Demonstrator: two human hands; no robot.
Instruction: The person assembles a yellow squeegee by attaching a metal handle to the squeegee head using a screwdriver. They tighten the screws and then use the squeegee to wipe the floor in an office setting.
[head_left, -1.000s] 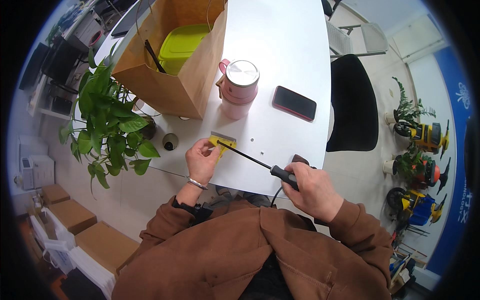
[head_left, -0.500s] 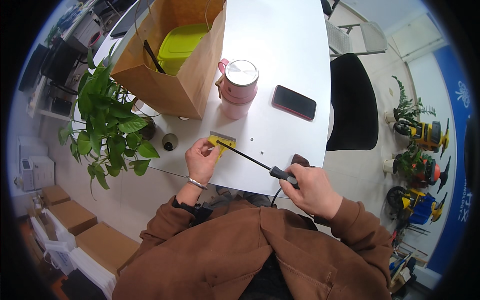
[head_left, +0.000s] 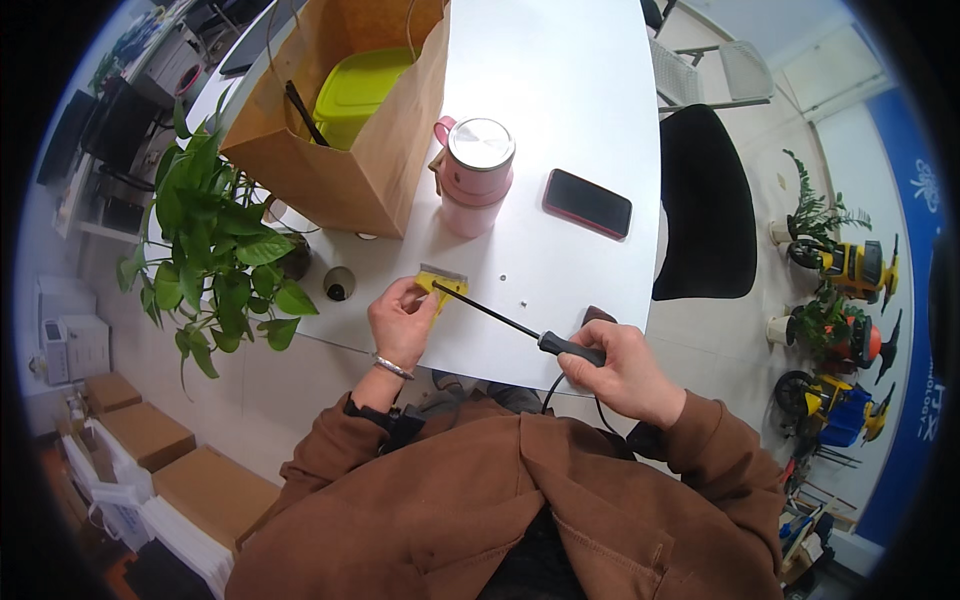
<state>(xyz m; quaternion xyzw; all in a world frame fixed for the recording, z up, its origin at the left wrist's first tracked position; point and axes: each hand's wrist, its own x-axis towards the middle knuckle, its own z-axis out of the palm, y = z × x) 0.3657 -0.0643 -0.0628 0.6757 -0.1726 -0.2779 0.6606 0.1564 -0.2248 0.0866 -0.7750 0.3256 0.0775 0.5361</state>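
My left hand (head_left: 397,325) pinches a small yellow scraper (head_left: 449,284) with a grey metal blade along its far edge, held just over the near part of the table. My right hand (head_left: 627,372) is closed around the black and grey handle of a long screwdriver (head_left: 500,318). The screwdriver's dark shaft slants to the left, and its tip meets the scraper's face beside my left fingertips. The tip's exact seat is too small to make out. Two tiny metal parts lie apart on the white table right of the scraper, a round one (head_left: 503,278) and another (head_left: 523,303).
Beyond my hands stand a pink thermos (head_left: 478,185) and a brown paper bag (head_left: 385,190) holding a green-lidded box (head_left: 365,85). A phone (head_left: 588,204) lies to the right, near a black chair (head_left: 705,205). A leafy plant (head_left: 215,240) and a small cup (head_left: 340,284) are left.
My right hand's fingers have shifted and straightened somewhat on the screwdriver handle, showing more of it. The left hand and scraper have barely moved.
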